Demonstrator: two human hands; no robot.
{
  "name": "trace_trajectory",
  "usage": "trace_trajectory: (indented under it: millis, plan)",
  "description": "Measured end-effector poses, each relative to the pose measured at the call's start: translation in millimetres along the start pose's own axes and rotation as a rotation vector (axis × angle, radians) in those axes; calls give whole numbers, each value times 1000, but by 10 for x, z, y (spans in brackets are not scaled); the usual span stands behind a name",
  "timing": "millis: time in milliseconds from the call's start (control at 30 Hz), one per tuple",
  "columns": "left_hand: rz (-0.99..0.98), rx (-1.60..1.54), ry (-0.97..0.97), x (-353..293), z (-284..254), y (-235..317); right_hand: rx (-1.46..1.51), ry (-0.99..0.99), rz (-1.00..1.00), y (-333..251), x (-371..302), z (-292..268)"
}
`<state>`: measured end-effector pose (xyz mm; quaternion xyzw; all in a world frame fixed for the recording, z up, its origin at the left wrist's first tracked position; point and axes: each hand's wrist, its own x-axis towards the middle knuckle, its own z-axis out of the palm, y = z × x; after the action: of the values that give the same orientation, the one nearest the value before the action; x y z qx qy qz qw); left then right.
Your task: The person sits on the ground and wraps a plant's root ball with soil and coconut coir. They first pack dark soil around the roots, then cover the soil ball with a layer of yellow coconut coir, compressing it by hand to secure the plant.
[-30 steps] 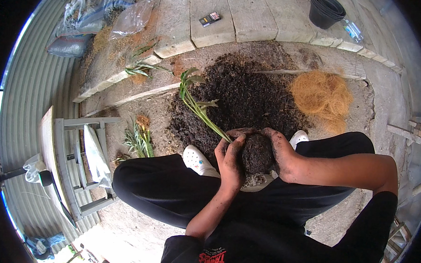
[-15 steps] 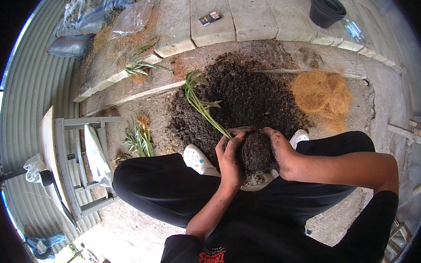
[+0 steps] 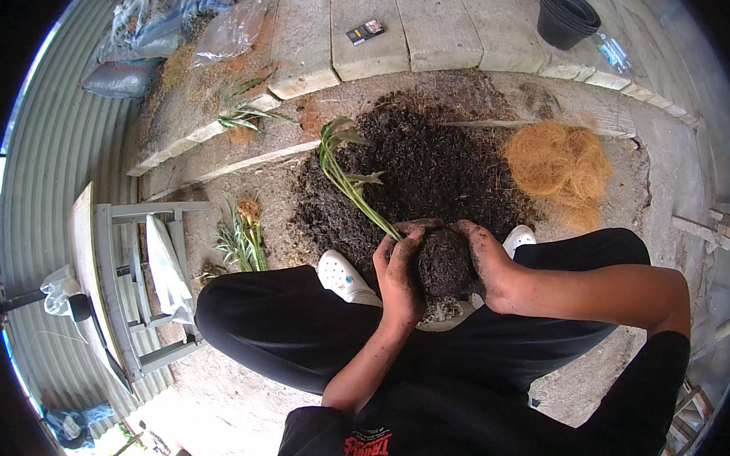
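Between my two soil-covered hands is a dark round root ball [image 3: 446, 264], cupped from both sides. My left hand [image 3: 399, 266] wraps its left side, and the green stems of the plant [image 3: 357, 188] come out past those fingers, leaning up and left with leaves at the far end. My right hand [image 3: 487, 262] presses against the right side, fingers curved round it. Beyond the hands spreads a heap of dark soil [image 3: 424, 169]. The underside of the root ball is hidden.
Tangled tan fibre [image 3: 557, 163] lies right of the soil. Leafy plants [image 3: 244, 237] rest on the left, others [image 3: 252, 117] by the concrete ledge. Stacked black pots [image 3: 567, 21], a small pack [image 3: 365, 32] and filled sacks [image 3: 123, 77] are farther back. A grey metal-framed stand [image 3: 147, 280] is at left.
Almost nothing differs; both hands keep cupping the root ball, which looks slightly turned between them.
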<state>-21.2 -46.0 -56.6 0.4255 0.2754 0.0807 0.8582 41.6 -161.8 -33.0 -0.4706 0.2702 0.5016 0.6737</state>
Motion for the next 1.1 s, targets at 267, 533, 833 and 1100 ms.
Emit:
trace_trajectory:
  millis: [267,533,833,1100]
  plan:
    - [14,29,-24,6,-2,10,7,5,17,-14,-12,15]
    - [-40,-26,-21,23,-39,-28,11,20,49,-28,-31,28]
    - [35,-20,-64,50,-26,21,33,-3,9,-57,-69,63]
    - [74,-99,-17,23,37,82,91,-55,30,-169,-139,155]
